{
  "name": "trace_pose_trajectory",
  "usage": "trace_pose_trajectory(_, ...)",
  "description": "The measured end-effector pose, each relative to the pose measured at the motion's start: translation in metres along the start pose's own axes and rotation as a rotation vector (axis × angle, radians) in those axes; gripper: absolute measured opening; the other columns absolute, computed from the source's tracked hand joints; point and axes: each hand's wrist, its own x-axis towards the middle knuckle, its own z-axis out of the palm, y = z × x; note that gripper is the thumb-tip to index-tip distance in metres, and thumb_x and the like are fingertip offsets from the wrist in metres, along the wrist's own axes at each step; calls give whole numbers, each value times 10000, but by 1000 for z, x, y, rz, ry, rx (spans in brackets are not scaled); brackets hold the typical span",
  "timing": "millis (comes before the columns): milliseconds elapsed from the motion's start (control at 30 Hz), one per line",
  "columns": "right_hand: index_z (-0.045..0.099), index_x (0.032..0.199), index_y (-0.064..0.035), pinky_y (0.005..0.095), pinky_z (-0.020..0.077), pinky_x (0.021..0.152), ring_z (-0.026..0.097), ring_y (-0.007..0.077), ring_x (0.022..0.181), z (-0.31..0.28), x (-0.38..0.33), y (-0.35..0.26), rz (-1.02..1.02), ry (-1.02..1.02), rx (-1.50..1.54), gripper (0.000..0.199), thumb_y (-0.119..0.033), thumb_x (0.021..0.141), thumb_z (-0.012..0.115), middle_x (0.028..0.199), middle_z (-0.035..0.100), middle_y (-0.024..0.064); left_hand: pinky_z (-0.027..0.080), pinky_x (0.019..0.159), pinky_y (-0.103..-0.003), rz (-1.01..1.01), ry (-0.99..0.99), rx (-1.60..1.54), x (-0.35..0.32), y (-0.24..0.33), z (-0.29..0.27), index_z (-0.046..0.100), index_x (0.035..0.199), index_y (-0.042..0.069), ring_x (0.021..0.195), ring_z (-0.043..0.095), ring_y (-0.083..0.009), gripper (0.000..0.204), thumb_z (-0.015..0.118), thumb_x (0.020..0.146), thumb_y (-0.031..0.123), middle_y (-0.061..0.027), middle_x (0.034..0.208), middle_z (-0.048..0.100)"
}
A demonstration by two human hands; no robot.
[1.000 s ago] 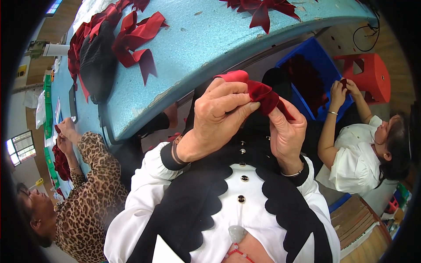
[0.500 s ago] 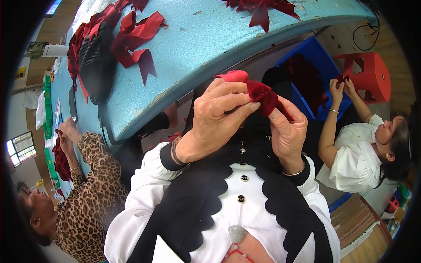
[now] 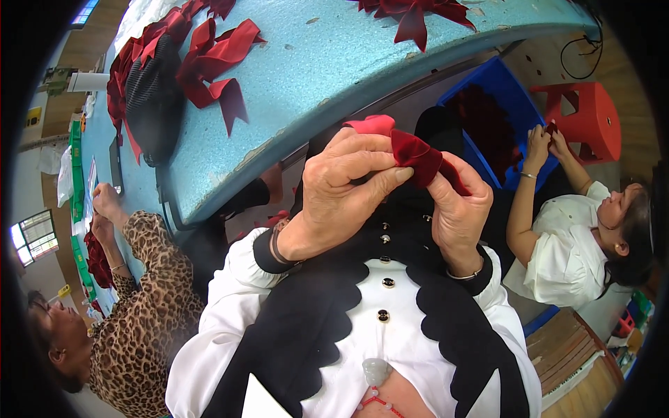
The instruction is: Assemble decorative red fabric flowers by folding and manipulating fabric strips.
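Wearer's clothing, head view: white long-sleeved top with black scalloped panels running down both sides of the chest. Black cuffs on both sleeves. Centre front is white with a row of small round dark buttons with pale rims. Left hand (image 3: 341, 195): thin dark band at the wrist, just above the cuff. Right hand (image 3: 456, 209): thin silver-coloured bangle at the wrist. A pale, rounded pendant hangs low at the neckline on a red beaded cord; material looks like stone, but it's too small to be sure. White collar points show at the bottom edge of frame.
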Motion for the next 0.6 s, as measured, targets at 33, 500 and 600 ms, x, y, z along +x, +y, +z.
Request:
trace_pose_trajectory(33, 660, 1026, 38, 212, 494, 632, 610, 94, 699, 0, 0, 0, 0, 0, 0, 201, -36, 841, 688, 855, 667, 54, 495, 763, -321, 0, 0, 1, 0, 0, 0, 703, 834, 20, 835, 625, -232, 169, 782, 687, 39, -84, 889, 684)
trace_pose_trajectory(500, 597, 1105, 75, 273, 509, 858, 641, 167, 905, -4, 0, 2, 222, -82, 107, 369, -12, 777, 741, 1006, 664, 112, 489, 829, -338, -72, -60, -93, -2, 0, -7, 699, 857, 25, 851, 620, -220, 169, 775, 707, 45, -79, 877, 673)
trace_pose_trajectory(600, 598, 1096, 74, 271, 510, 856, 640, 164, 902, -2, 2, 1, 252, -73, 93, 366, -9, 771, 745, 998, 665, 109, 485, 838, -337, -97, -61, -123, -2, -2, -8, 700, 859, 24, 851, 616, -216, 168, 774, 709, 44, -79, 878, 672)
